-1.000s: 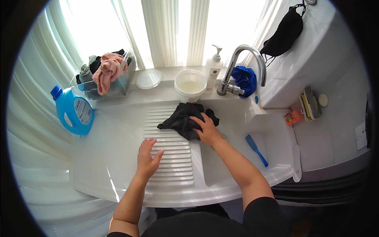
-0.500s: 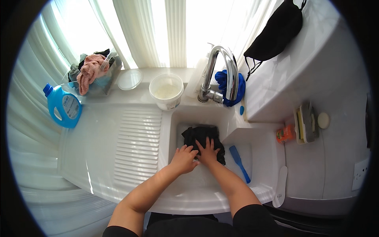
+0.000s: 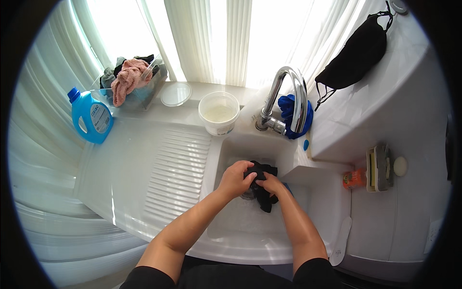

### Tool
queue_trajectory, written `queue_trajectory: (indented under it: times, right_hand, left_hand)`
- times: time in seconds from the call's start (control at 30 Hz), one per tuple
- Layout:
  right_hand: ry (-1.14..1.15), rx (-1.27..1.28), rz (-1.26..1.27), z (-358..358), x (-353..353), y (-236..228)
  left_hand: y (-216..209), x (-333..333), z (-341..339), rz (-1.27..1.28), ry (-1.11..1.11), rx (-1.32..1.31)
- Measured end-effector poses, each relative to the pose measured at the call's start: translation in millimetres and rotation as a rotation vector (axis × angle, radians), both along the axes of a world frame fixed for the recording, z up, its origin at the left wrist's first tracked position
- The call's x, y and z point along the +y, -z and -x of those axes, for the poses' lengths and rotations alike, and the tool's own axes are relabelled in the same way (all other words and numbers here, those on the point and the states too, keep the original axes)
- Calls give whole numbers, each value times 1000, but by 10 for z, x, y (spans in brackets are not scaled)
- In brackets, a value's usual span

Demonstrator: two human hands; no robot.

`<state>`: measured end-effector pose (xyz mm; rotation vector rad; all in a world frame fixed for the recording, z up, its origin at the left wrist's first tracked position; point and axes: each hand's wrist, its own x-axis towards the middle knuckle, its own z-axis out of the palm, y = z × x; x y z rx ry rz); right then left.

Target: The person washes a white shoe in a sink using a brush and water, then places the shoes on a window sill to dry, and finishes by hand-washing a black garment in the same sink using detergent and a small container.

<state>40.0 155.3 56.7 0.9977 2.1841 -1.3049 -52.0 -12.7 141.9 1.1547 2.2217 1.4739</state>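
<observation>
left hand (image 3: 234,180) and right hand (image 3: 273,185) clutch black cloth (image 3: 264,198), down in the basin (image 3: 240,236); pink cloth (image 3: 128,80) sits untouched, binned.

A black mask (image 3: 353,54) hangs upper right; an orange container (image 3: 353,178) sits beside a caddy (image 3: 383,169); pale curtains (image 3: 192,43) hang.

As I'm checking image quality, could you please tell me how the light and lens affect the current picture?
Head view: daylight burns out around the white curtains; head view: glare streaks the ribbed washboard and the black cloth shows little detail; head view: fisheye bends the front edge of the sink.
</observation>
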Motion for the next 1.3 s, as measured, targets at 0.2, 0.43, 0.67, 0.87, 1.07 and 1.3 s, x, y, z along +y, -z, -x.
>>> queue_trajectory:
  times: [0.2, 0.43, 0.67, 0.87, 1.07, 1.3]
  right_hand:
    - [-72, 71, -694, 2, -602, 20]
    - [-71, 397, -443, 48, -644, 12]
    - [-296, 732, -515, 338, -1634, -1830]
    - [-802, 383, -640, 971, -2765, -1493]
    - [-562, 974, -791, 1599, -3252, -1121]
    - [-1124, 1095, -543, 2567, -4996, -1067]
  left_hand:
    - [0, -586, -29, 10, 82, -70]
    - [-175, -1609, 520, -126, -86, 1]
    - [-312, -3343, 2390, -212, -1112, 310]
    - [-635, -4234, 3672, -311, -1115, 225]
    - [-727, -4461, 3922, -443, -854, -145]
    - [-1154, -5036, 3264, -508, -893, -132]
